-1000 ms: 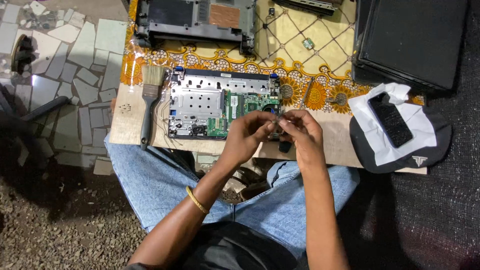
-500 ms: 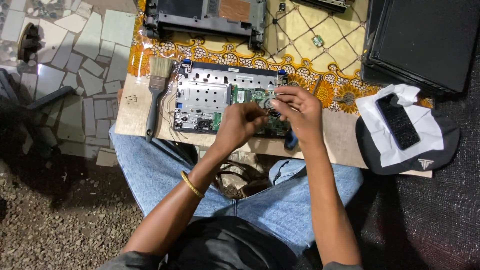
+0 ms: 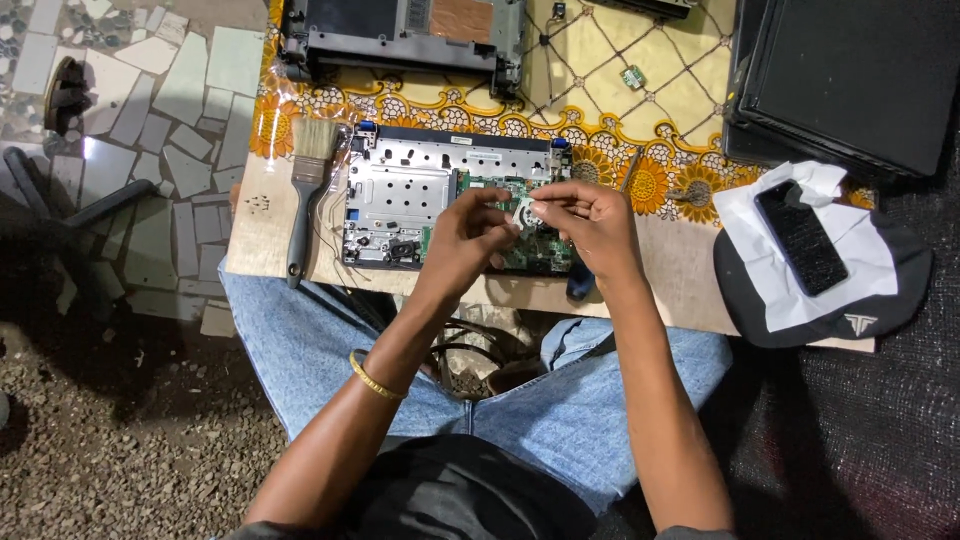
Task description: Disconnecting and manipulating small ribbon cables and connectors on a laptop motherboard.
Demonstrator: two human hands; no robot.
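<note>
Your hands meet over the open laptop base (image 3: 455,205) on the tabletop (image 3: 690,275): the right hand (image 3: 595,225) pinches a small white part (image 3: 522,212) above the green circuit board (image 3: 535,250), and the left hand (image 3: 465,235) closes on it too. It looks like a fitting step; next, steady fingertip placement matters.

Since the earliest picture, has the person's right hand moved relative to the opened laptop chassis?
Yes. The right hand has moved from the near edge of the chassis up over its green board, away from the person.
</note>
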